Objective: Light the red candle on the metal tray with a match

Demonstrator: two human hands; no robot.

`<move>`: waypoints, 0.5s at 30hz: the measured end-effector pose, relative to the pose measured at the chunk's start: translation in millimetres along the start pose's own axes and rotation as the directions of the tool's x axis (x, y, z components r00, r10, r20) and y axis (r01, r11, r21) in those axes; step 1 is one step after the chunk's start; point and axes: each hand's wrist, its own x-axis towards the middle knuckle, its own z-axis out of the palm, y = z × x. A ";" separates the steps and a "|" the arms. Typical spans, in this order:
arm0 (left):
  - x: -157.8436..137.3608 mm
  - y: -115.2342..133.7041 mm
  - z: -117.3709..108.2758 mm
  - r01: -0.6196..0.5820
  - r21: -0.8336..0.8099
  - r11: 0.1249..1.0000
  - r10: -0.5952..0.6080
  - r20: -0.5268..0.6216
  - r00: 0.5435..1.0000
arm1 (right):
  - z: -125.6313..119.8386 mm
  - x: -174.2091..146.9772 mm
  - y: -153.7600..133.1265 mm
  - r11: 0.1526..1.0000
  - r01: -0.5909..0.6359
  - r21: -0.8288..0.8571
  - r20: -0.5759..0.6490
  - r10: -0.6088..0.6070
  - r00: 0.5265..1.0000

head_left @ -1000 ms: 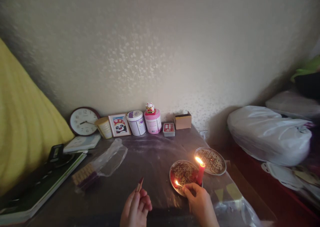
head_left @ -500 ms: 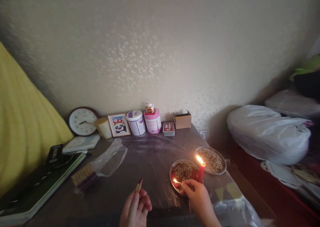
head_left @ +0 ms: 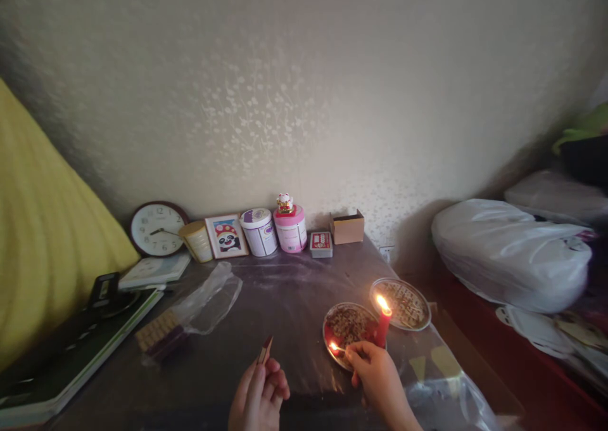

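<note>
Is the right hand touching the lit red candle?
Cannot tell. In the head view the right hand overlaps the red candle base; no contact or gap shows.

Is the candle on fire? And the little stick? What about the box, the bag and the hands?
red candle: lit, upright
match: burning, held by right hand
left hand: holding a small matchbox
cardboard box: open on top
plastic bag: open, lying flat
white tub: lid on
pink tub: lid on

Red candle (head_left: 381, 331) on a red-and-gold patterned plate (head_left: 346, 327); pink tub (head_left: 291, 229); yellow cushion (head_left: 47, 228); cream wallpaper (head_left: 266, 101) with pale floral sprigs.
</note>
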 end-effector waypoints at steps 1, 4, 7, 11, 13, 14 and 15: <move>-0.5 0.2 0.6 -0.001 -0.001 1.000 0.001 0.001 1.000 | 0.0 0.2 0.2 1.000 -0.002 -0.003 0.000 0.002 1.000; -1.8 0.6 1.6 0.004 0.001 1.000 -0.004 0.001 1.000 | -0.4 0.7 0.1 1.000 -0.013 -0.015 -0.003 0.012 1.000; -2.6 0.5 1.4 0.003 0.010 1.000 -0.003 0.009 1.000 | -0.9 0.8 -0.6 1.000 -0.020 -0.025 -0.002 0.020 1.000; -2.8 -0.2 1.0 -0.014 0.010 1.000 0.014 0.012 1.000 | -1.0 0.5 -1.5 0.999 -0.017 -0.032 -0.005 0.016 1.000; -2.5 -0.4 0.9 -0.012 0.018 1.000 0.012 0.004 1.000 | -1.0 0.0 -1.5 0.999 -0.015 -0.033 -0.008 0.015 1.000; -2.5 -0.4 0.9 -0.009 0.021 1.000 0.009 0.001 1.000 | -1.0 -0.2 -1.5 0.999 -0.014 -0.034 -0.010 0.014 1.000; -2.5 -0.3 0.9 -0.009 0.023 1.000 0.008 0.003 1.000 | -1.0 -0.4 -1.4 0.999 -0.013 -0.034 -0.011 0.013 1.000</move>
